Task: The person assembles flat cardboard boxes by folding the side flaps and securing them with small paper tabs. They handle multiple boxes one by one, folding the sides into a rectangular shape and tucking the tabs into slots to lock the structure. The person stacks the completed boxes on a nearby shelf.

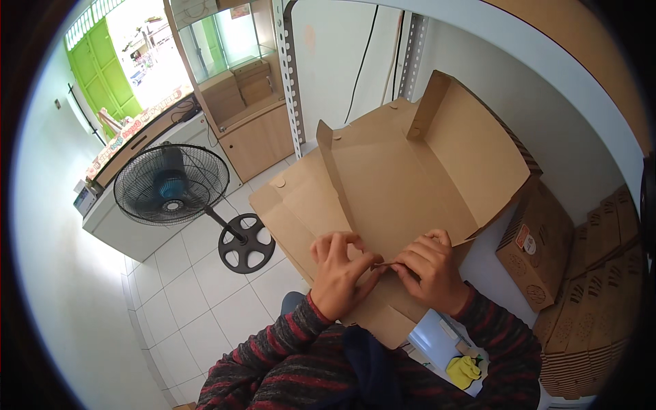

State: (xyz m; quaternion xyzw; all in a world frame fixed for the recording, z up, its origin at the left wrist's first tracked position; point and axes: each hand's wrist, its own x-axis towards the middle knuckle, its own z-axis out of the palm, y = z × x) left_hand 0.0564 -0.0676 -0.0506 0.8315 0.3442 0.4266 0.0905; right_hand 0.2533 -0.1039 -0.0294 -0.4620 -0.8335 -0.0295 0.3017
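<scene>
Pinched between both our hands is the near edge of a brown cardboard box blank [403, 184], half folded and lying open in front of us. Left hand [339, 273]: fingers curled, thumb and forefinger closed on a fold at the near flap. Right hand [430, 270]: knuckles up, fingertips pressed together on the same crease, the two hands touching at the pinch. Box: spreads away from the grip, its far wall and right side flap standing up, its left panels lying flatter and hanging out over the floor; the near part rests on a white table [488, 253] to the right of the grip. Handling, as we judge it: light, stiff in the panels, willing to bend only along the scored lines, easily dented or torn at tabs; best taken at the creases and flap edges, close to the fold, as now. Pose: both forearms in striped sleeves come up from below, wrists bent inward, elbows near the body. Right of the grip: a made-up box [536, 249] on its side and a stack of flat boxes [594, 307]. Below right: a yellow object [463, 371], kind unclear. Left and beyond: a standing fan [171, 184] on a tiled floor [198, 301], and a glass-fronted cabinet [239, 75] further off.
</scene>
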